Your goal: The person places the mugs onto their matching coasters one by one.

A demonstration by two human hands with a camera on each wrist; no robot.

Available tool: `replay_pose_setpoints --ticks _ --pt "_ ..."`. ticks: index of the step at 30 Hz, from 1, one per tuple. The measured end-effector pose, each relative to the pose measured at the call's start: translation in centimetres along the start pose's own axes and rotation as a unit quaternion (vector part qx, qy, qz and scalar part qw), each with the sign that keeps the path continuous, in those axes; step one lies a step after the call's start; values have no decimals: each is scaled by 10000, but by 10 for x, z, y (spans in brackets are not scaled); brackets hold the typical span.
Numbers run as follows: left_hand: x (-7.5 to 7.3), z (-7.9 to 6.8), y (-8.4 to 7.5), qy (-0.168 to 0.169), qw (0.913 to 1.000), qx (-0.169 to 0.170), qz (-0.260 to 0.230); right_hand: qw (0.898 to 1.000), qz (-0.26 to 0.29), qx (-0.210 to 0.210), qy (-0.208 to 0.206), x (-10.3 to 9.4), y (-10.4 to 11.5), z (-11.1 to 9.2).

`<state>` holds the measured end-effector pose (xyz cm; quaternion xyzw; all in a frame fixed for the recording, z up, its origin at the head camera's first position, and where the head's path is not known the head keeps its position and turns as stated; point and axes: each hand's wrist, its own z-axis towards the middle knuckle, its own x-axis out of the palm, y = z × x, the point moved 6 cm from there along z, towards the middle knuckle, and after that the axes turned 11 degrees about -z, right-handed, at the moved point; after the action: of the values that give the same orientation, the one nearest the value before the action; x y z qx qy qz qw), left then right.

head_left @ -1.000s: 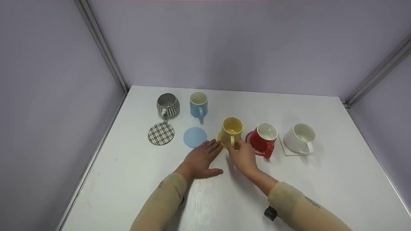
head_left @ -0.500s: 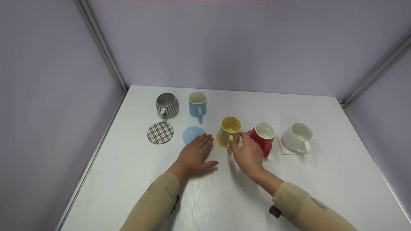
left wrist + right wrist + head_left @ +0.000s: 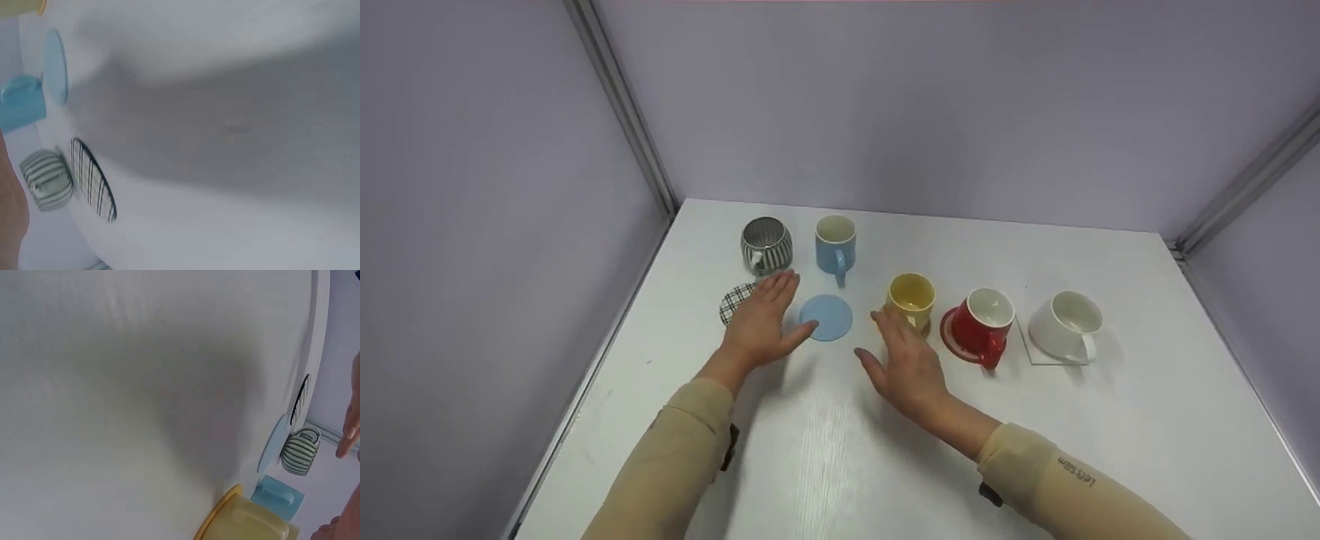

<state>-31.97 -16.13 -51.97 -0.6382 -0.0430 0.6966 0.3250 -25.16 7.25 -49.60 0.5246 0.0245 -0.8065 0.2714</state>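
Note:
My left hand (image 3: 759, 324) hovers over the table with fingers straight, partly covering the checked round coaster (image 3: 733, 301). To its right lies a light blue round coaster (image 3: 826, 317). Behind these stand a grey striped mug (image 3: 767, 247) and a light blue mug (image 3: 835, 244), both upright on the bare table. My right hand (image 3: 911, 367), fingers extended and holding nothing, is raised just in front of the yellow mug (image 3: 912, 296). That mug rests on a yellow coaster (image 3: 218, 511), seen better in the right wrist view. The right hand hides part of its handle in the head view.
A red mug (image 3: 981, 324) stands on a red round coaster (image 3: 951, 345). Farther right, a white mug (image 3: 1063, 326) sits on a white square coaster (image 3: 1046, 360). The white table (image 3: 825, 465) meets grey panel walls (image 3: 915, 112) behind and at the sides.
The right hand has let go of the yellow mug's handle and moved slightly left. The left hand has lifted and gone left, from near the blue coaster to over the checked one.

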Motion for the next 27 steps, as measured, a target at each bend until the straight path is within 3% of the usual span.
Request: replay_pose_setpoints --ticks 4,8,12,16,20,27 --pt "-17 -2 9 -205 9994 -262 -21 9975 -156 -217 650 21 9 -1" --pt "-30 -5 14 -394 9985 -378 -50 9880 -478 -588 1348 44 14 -4" --pt "-35 -9 16 -448 9982 -390 -70 9751 -800 -1000 1810 64 18 -8" --pt "-35 -10 18 -503 9977 -425 -165 9615 -1066 -1117 2274 85 14 -10" --pt "-36 -9 19 -551 9970 -498 -209 9535 -1109 -1124 2566 98 6 -10" --pt "-40 -9 23 -631 9948 -712 -373 9479 -1124 -1308 2680 106 0 -9"
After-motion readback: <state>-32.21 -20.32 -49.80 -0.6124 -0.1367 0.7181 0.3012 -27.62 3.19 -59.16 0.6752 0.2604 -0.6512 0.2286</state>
